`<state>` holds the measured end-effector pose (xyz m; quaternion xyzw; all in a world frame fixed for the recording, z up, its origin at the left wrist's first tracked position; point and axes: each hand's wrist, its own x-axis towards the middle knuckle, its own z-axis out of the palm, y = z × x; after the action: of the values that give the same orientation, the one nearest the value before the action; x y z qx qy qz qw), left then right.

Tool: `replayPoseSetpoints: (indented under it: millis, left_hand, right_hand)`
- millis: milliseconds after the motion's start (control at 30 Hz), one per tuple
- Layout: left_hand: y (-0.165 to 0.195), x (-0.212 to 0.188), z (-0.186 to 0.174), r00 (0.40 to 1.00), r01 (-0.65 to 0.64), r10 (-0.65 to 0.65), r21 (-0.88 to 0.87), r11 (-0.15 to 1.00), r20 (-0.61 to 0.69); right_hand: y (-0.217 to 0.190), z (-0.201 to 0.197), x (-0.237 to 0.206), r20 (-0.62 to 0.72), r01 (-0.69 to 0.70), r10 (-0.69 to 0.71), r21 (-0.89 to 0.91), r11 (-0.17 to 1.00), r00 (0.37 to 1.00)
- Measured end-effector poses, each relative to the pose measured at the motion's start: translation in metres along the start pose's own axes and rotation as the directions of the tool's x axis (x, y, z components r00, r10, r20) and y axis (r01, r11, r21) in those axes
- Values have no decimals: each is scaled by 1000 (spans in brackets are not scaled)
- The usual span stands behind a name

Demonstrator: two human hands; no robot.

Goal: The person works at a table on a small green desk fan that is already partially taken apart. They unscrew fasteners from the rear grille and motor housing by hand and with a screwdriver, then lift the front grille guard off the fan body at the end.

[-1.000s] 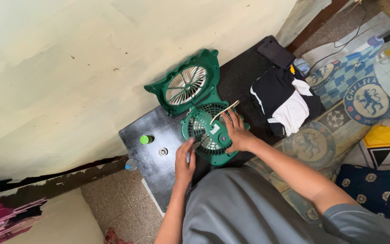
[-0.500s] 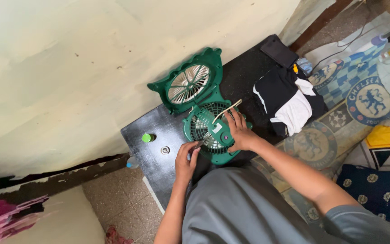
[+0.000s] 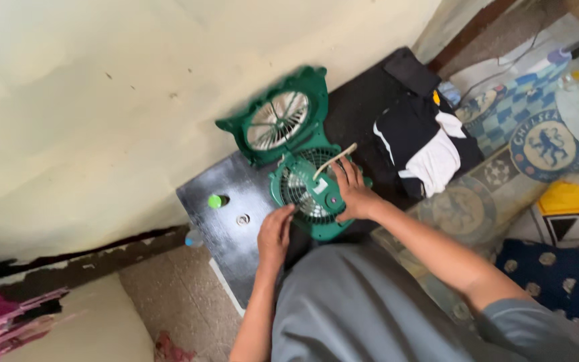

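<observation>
At the left of the dark, scuffed rectangular surface (image 3: 226, 224) stands a small bright green round cap (image 3: 216, 200), and just beside it lies a small silver ring-shaped metal part (image 3: 243, 219). Both are where they were a moment ago.

The left hand (image 3: 275, 231) has moved up from the near edge of the surface. Now its fingers (image 3: 285, 213) are half curled and touch the lower left rim of the round green plastic fan body with a dark grille (image 3: 308, 194). I cannot tell if they pinch something small there; the hand closes on nothing else.

The fan body lies flat on the surface, directly in front of the person. Behind it, the green square plastic fan housing with white blades (image 3: 276, 119) leans at the pale wall.

The right hand (image 3: 350, 191) lies on the right side of the fan body with its fingers spread, pressing it down as before. A thin pale stick (image 3: 335, 159) lies over the grille by its fingertips. So both hands are now on the fan body, one steadying and one working at the rim.

Further right lies a black and white folded cloth (image 3: 423, 144).
</observation>
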<state>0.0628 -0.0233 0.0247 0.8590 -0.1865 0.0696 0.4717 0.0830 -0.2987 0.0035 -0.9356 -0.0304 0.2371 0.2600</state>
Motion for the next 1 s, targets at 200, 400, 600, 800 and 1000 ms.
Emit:
replayPoseSetpoints:
  millis: [200,400,600,800,1000]
  left_hand:
    - [13,6,-3,980,198,-197,-31,980,28]
    - [14,8,-13,998,-53,53,-14,999,28]
    - [6,6,-4,998,52,-49,-89,995,42]
    - [14,7,-5,999,-45,46,-118,992,8]
    - [15,12,-7,996,-58,62,-69,996,57]
  right_hand:
    - [-1,-1,-1,57,-57,59,-44,997,997]
    - [-1,-2,0,48,-38,38,-10,999,998]
    - [-2,-4,-2,16,-16,16,-3,1000,1000]
    - [-2,-2,-2,19,-31,31,5,999,999]
    - [4,-3,-1,4,-4,4,-36,999,1000]
